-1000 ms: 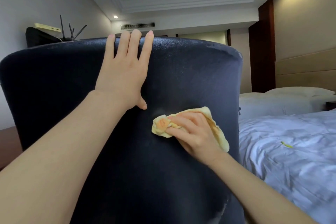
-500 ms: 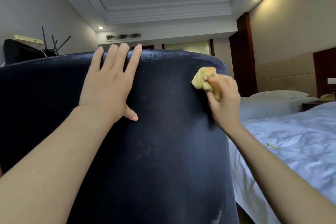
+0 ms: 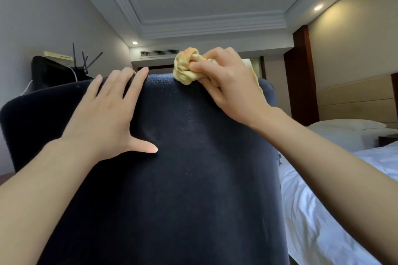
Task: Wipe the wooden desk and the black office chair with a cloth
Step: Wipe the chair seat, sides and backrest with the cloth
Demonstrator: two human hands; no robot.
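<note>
The back of the black office chair (image 3: 183, 178) fills the middle of the view. My left hand (image 3: 107, 118) lies flat on the backrest with fingers spread, its fingertips at the top edge. My right hand (image 3: 228, 84) grips a bunched yellow cloth (image 3: 185, 66) and presses it on the top edge of the backrest, right of centre. The wooden desk is hidden behind the chair except for a thin brown strip (image 3: 5, 175) at the far left.
A bed with white sheets (image 3: 336, 200) and pillows (image 3: 346, 127) stands close on the right. A dark monitor (image 3: 49, 71) and a router with antennas (image 3: 84, 61) rise behind the chair at the left. A dark wood panel (image 3: 301, 75) stands at the back right.
My right hand has carried the cloth from the middle of the backrest up past its right upper corner to the top edge. The view has tilted upward. My left hand stays flat on the chair.
</note>
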